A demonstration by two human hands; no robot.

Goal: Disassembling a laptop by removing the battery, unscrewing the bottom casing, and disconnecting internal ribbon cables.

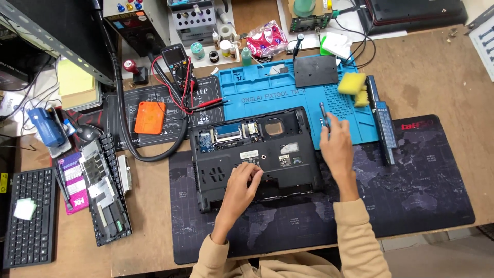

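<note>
An upturned black laptop base (254, 154) with its covers off lies on a dark desk mat (411, 190). My left hand (242, 185) rests on the base's near edge, fingertips on the plastic by a small white label. My right hand (337, 146) hovers just right of the laptop, holding a slim screwdriver (322, 114) upright over the edge of the blue work mat (267, 92). Inside the base, green circuit boards and open bays show.
A long laptop battery (383, 123) and yellow sponges (352, 85) lie at the blue mat's right. A multimeter (175, 64) with red and black leads, an orange square block (150, 117), a detached keyboard (105, 185), a black keyboard (31, 216) stand left.
</note>
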